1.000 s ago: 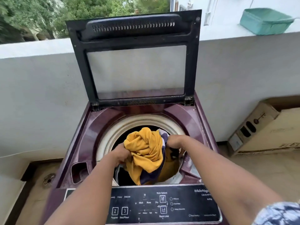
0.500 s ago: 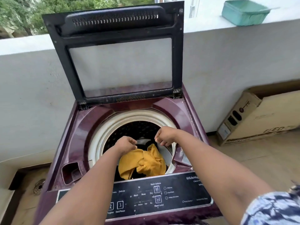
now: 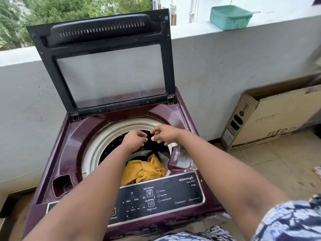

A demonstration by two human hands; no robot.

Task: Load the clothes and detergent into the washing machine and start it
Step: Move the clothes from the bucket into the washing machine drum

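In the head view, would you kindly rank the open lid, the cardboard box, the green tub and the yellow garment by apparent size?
1. Open lid
2. Cardboard box, partly cut off by the frame
3. Yellow garment and green tub: look alike, and the tub is farther away, so unranked

Top-loading washing machine [image 3: 69, 145] stood against a parapet wall [image 3: 217, 58], lid [image 3: 104, 66] raised at its back.

A garment [image 3: 145, 171] lay in the drum [image 3: 97, 145], behind the control panel [image 3: 156, 200]. Both hands, left hand [image 3: 133, 139] and right hand [image 3: 165, 134], hung above the drum opening. A cardboard box [image 3: 278, 115] sat on the floor to the right; a tub [image 3: 229, 18] rested on the wall.
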